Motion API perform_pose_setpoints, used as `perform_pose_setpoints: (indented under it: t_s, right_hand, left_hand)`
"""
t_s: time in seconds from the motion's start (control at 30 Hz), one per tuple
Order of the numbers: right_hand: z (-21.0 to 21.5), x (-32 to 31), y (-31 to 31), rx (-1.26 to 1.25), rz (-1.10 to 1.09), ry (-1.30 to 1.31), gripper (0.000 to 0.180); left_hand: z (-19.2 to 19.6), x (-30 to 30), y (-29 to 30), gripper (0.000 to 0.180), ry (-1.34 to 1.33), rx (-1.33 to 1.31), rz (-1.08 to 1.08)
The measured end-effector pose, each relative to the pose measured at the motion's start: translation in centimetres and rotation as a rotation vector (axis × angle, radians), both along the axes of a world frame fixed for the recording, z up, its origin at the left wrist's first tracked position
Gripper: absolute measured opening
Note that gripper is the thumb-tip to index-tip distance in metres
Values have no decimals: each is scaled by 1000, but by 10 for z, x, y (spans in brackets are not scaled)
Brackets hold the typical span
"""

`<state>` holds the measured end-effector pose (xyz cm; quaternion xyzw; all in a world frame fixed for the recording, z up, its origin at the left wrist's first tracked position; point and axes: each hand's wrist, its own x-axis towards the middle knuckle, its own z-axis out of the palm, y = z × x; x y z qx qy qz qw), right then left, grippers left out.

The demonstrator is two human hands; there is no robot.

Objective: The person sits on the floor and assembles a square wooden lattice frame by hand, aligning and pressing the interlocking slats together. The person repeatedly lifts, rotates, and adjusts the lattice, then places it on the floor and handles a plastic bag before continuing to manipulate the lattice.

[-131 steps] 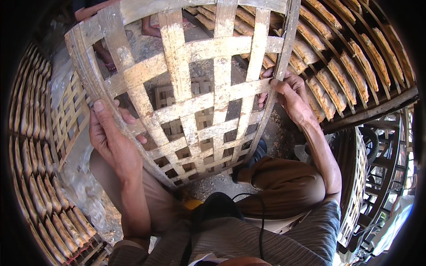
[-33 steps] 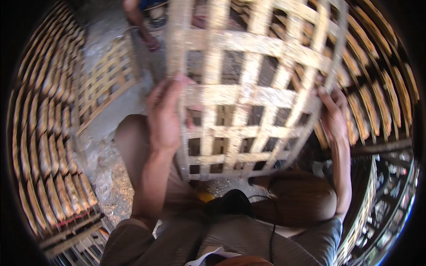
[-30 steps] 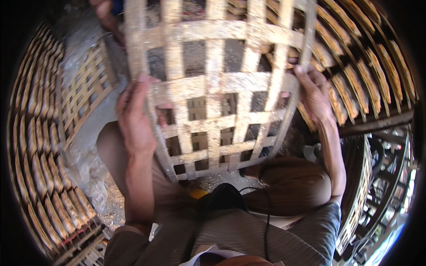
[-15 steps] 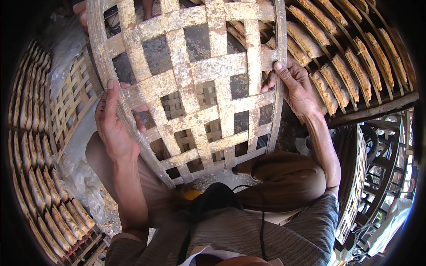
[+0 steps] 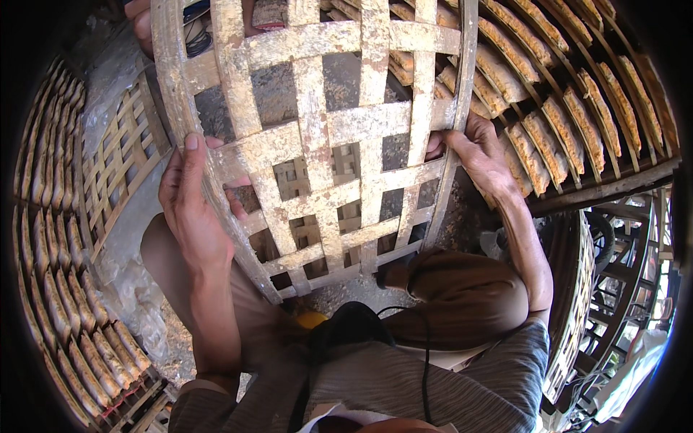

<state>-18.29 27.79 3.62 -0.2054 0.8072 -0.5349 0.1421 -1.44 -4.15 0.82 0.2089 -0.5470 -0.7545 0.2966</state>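
Observation:
A woven bamboo lattice rack [image 5: 315, 123], pale and flaking, is held upright in front of my crossed legs. My left hand [image 5: 189, 206] grips its left frame bar, thumb on the near face and fingertips showing through the gaps behind. My right hand [image 5: 478, 155] is closed round the right frame bar, with fingers curled behind it. Close by the lower end of the rack are my knees [image 5: 469, 289]. Its upper end runs out of the picture at the top.
To the right stands a slatted rack [image 5: 606, 186] filled with rows of orange-brown slabs. More rows of slabs [image 5: 65, 303] line the left side. Another lattice panel [image 5: 123, 148] leans at the left, beside plastic sheeting [image 5: 144, 310]. Someone else's hand [image 5: 138, 20] shows at the top left.
The lattice rack has shifted slightly right and tilted a little in my hands. My right hand has slid slightly along its bar, and its thumb now lies lower. My left grip stays about the same.

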Motion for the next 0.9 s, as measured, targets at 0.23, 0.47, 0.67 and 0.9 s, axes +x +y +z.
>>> perform_pose_setpoints:
  t_s: [0.23,0.47,0.67,0.9]
  right_hand:
    - [-5,7,-4,163,-36,178,20]
    - [0,-2,2,70,53,-73,24]
    - [-7,-6,11,-61,151,-114,27]
    - [-8,4,-1,-285,0,-217,40]
  left_hand:
    - [3,3,7,38,28,-47,30]
    - [-3,0,-2,39,11,-6,54]
    - [0,1,-2,40,4,-7,97]
    - [2,-1,3,45,-54,5,110]
